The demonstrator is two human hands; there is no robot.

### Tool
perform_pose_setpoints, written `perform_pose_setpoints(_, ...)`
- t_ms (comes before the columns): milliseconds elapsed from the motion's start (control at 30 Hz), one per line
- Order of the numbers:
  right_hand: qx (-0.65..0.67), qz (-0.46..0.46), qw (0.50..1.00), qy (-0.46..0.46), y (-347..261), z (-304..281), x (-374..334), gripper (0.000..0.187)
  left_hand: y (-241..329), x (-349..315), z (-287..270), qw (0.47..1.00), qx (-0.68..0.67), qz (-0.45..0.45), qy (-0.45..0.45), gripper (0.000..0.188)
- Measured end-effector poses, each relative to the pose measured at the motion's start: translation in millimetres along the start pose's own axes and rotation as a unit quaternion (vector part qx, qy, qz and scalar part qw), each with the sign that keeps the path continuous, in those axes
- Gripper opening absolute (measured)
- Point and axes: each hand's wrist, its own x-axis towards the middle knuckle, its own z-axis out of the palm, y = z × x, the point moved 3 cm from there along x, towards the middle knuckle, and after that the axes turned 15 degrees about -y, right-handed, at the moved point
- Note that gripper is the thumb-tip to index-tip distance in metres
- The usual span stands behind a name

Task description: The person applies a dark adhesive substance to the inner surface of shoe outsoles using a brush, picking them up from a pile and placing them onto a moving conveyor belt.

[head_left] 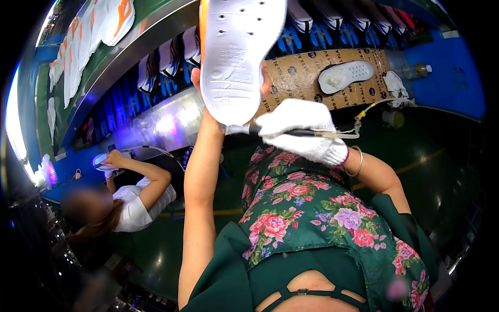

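Left hand [196,82], mostly hidden behind a white shoe sole [231,67], grips it by both edges, fingers partly spread; sole raised in front of the worktop [179,112], ridged face to camera. Right hand [299,127], in a white knit glove, closed round a black-handled tool [253,129] with tube; tip at sole's lower end, contact cannot be told. Second sole [358,71] lies on printed cardboard [291,78].
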Motion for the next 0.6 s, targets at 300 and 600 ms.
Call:
perform_pose_setpoints(300,-0.202,-0.113,0.972,-0.044,4,31,-17,0.034,16,5,6,0.993,-0.104,-0.062,0.008,0.089)
perform_pose_setpoints(600,-0.158,-0.103,0.981,-0.044,-10,9,8,0.022,21,6,8,0.997,-0.037,-0.069,0.016,0.093)
